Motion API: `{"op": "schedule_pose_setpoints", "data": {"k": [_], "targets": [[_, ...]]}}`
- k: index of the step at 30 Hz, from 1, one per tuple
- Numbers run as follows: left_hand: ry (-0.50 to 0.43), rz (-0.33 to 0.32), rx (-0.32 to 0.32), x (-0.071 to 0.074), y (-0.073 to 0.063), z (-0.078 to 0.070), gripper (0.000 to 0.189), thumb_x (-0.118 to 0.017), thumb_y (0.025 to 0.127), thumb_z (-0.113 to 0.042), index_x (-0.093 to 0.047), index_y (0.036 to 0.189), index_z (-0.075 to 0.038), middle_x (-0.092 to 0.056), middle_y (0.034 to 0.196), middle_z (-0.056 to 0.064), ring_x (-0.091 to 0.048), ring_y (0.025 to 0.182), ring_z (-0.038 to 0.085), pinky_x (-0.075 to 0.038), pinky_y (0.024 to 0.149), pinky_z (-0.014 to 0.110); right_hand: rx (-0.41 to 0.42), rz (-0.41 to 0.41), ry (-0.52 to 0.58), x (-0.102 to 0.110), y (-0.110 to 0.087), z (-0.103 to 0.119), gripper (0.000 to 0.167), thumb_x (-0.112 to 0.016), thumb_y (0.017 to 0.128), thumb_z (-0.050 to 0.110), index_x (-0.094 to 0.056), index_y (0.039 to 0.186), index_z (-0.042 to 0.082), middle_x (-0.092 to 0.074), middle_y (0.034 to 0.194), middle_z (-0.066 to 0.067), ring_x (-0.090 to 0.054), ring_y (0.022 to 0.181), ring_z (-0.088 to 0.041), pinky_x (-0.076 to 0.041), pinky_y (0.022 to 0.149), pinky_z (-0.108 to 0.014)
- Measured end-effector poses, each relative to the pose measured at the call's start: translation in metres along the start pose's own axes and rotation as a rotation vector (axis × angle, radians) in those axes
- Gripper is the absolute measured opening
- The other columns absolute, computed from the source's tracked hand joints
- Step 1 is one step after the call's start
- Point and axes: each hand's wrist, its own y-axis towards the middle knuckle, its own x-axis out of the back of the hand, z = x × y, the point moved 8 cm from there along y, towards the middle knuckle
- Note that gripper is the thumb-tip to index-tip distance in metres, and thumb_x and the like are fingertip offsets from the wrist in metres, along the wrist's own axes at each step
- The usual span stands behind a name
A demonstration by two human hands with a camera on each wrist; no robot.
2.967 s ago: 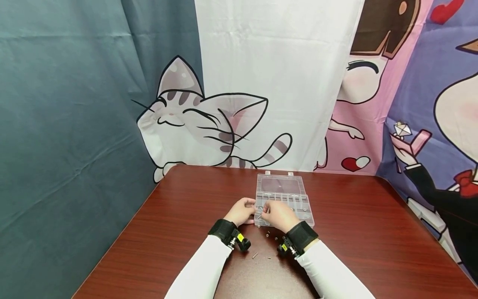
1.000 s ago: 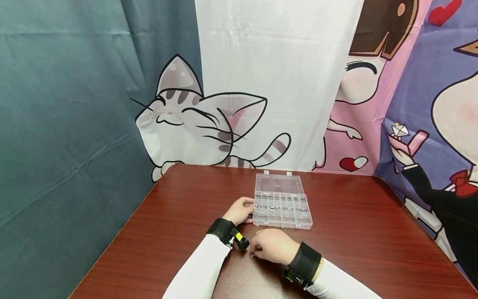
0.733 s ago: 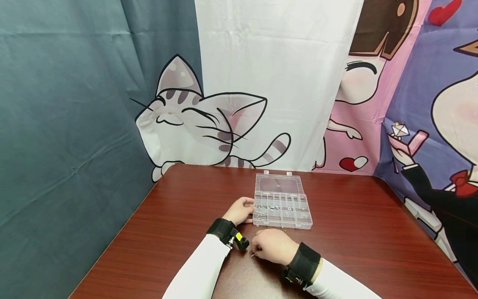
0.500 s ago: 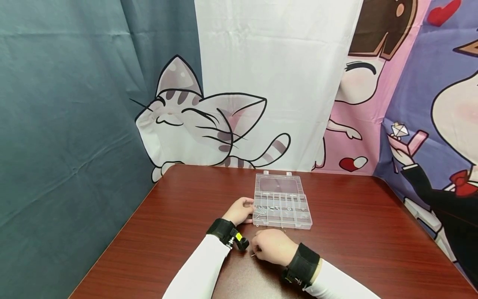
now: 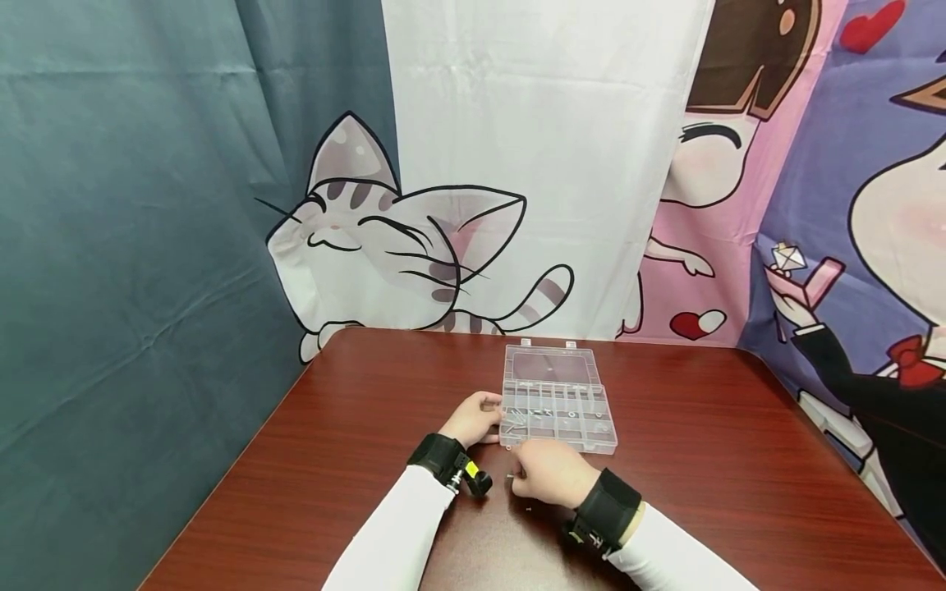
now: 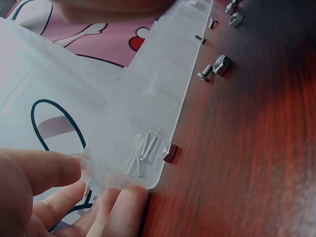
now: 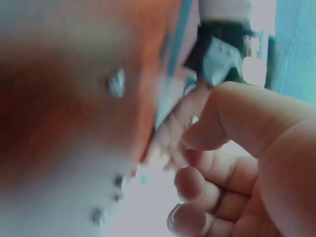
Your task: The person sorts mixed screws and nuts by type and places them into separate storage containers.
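My left hand (image 5: 469, 419) holds the left end of a clear plastic compartment box (image 6: 163, 74), fingertips at its corner. Several long screws (image 6: 148, 148) lie in the end compartment beside those fingers. Close in front of the box, my right hand (image 5: 554, 472) pinches a small screw (image 5: 510, 476) between thumb and forefinger. Most of that screw is hidden by the fingertips, though a bit of metal (image 7: 193, 120) shows in the blurred right wrist view. The other right fingers are curled in.
The box's lid (image 5: 550, 365) lies back, away from me. Along the front edge are a hex nut (image 6: 222, 64), a short screw (image 6: 205, 73), another nut (image 6: 170, 152) and several smaller pieces. Another small screw (image 5: 528, 509) lies nearer me on the brown table (image 5: 369, 386).
The right hand went from over the box to the near table, paused there at a screw, and has now moved back toward the box with it. The left hand has stayed put.
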Motion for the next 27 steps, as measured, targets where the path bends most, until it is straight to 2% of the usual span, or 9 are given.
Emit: {"op": "schedule_pose_setpoints", "data": {"k": [6, 9, 16, 21, 27], "targets": [[0.008, -0.011, 0.0, 0.001, 0.001, -0.002, 0.039, -0.057, 0.096, -0.005, -0.051, 0.134, 0.003, -0.06, 0.115, 0.017, -0.065, 0.093, 0.022, -0.06, 0.068, 0.033, -0.103, -0.135, 0.062, 0.018, 0.013, -0.029, 0.01, -0.069, 0.071, 0.016, -0.06, 0.068, 0.02, -0.051, 0.066, 0.013, -0.046, 0.056, -0.005, -0.04, 0.049, -0.024], [0.005, -0.012, 0.007, 0.0, 0.001, 0.0, 0.04, -0.058, 0.095, -0.005, -0.052, 0.134, 0.003, -0.059, 0.116, 0.017, -0.064, 0.09, 0.02, -0.06, 0.067, 0.033, -0.165, -0.174, 0.082, 0.021, 0.019, -0.044, 0.013, -0.068, 0.073, 0.015, -0.058, 0.068, 0.021, -0.049, 0.065, 0.012, -0.044, 0.055, -0.006, -0.038, 0.048, -0.025], [0.003, -0.013, 0.017, -0.002, 0.002, 0.001, 0.04, -0.06, 0.095, -0.007, -0.052, 0.133, 0.002, -0.059, 0.116, 0.016, -0.064, 0.086, 0.019, -0.06, 0.066, 0.032, -0.289, -0.174, 0.189, 0.019, 0.029, -0.068, 0.012, -0.068, 0.079, 0.015, -0.058, 0.073, 0.02, -0.05, 0.066, 0.008, -0.044, 0.056, -0.009, -0.036, 0.051, -0.025], [-0.004, -0.007, 0.018, -0.002, 0.001, 0.0, 0.041, -0.06, 0.095, -0.007, -0.052, 0.134, 0.002, -0.059, 0.116, 0.016, -0.065, 0.088, 0.02, -0.06, 0.067, 0.032, -0.307, -0.161, 0.207, 0.016, 0.031, -0.071, 0.012, -0.068, 0.08, 0.016, -0.058, 0.074, 0.019, -0.052, 0.067, 0.007, -0.046, 0.056, -0.01, -0.038, 0.051, -0.027], [-0.021, -0.008, 0.014, -0.001, 0.0, 0.0, 0.041, -0.058, 0.095, -0.005, -0.051, 0.135, 0.004, -0.06, 0.118, 0.019, -0.064, 0.099, 0.025, -0.061, 0.069, 0.034, -0.293, -0.17, 0.161, 0.013, 0.033, -0.067, 0.013, -0.07, 0.079, 0.017, -0.058, 0.073, 0.021, -0.051, 0.068, 0.009, -0.046, 0.058, -0.009, -0.039, 0.052, -0.026]]}}
